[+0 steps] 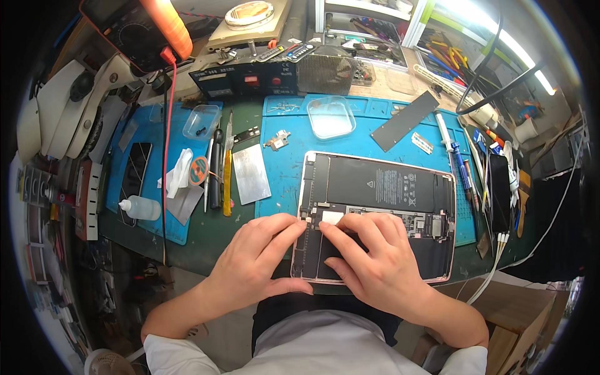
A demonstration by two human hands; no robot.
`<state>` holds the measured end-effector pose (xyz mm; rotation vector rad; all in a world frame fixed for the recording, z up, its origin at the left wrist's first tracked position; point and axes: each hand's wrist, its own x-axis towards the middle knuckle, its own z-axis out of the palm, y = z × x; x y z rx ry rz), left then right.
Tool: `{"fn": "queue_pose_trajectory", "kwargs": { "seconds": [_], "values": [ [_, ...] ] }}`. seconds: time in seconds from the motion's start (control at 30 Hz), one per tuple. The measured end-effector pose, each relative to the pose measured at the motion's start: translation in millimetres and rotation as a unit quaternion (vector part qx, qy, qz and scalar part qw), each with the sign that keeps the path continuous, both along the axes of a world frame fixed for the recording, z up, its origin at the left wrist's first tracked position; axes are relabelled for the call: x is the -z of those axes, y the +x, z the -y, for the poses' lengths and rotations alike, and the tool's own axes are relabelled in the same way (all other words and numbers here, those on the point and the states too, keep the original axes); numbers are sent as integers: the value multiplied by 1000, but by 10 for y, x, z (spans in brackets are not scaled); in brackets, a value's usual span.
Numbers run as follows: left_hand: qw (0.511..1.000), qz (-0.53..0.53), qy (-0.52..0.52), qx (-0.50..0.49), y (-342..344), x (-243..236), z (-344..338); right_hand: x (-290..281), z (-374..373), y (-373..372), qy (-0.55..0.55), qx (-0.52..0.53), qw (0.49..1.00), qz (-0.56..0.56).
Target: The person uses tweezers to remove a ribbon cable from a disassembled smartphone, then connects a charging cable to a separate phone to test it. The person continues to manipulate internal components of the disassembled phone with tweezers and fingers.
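Note:
An opened tablet (377, 181) lies on the blue mat, its black battery and circuit boards bare inside a pale pink frame. My left hand (256, 256) rests at its left side, holding nothing. The index fingertip touches the inner parts by the left edge, and the thumb stretches apart along the near left corner. Over the tablet's near half is my right hand (384, 259), its index fingertip pressing beside a white square patch (332, 217). That thumb is apart from the index finger, with nothing seen between them. The palm hides part of the lower battery and boards.
A metal plate (251, 174), a yellow-handled knife (227, 181) and a solder spool (199, 170) lie left. A clear plastic tray (331, 117) and a dark flat strip (405, 122) sit beyond the tablet. Screwdrivers and a phone (499, 194) with cables stand right; a dropper bottle (140, 207) lies far left.

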<state>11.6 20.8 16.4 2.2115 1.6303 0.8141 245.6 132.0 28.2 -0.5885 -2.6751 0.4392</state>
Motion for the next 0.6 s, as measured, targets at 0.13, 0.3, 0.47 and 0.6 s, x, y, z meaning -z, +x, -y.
{"fn": "queue_pose_trajectory", "kwargs": {
  "seconds": [0.13,0.3,0.47,0.6],
  "values": [
    [1000,-29,-3,5,17,-28,-15,5,9,-2,8,-3,1000,8],
    [998,-57,-6,6,17,-12,-21,15,3,-2,1,-1,1000,3],
    [998,-63,-9,1,26,-20,-27,0,-4,-9,-3,1,1000,0],
    [999,-48,-11,3,12,-9,-47,-11,-6,-10,-14,1,1000,-1]
  ]
}}
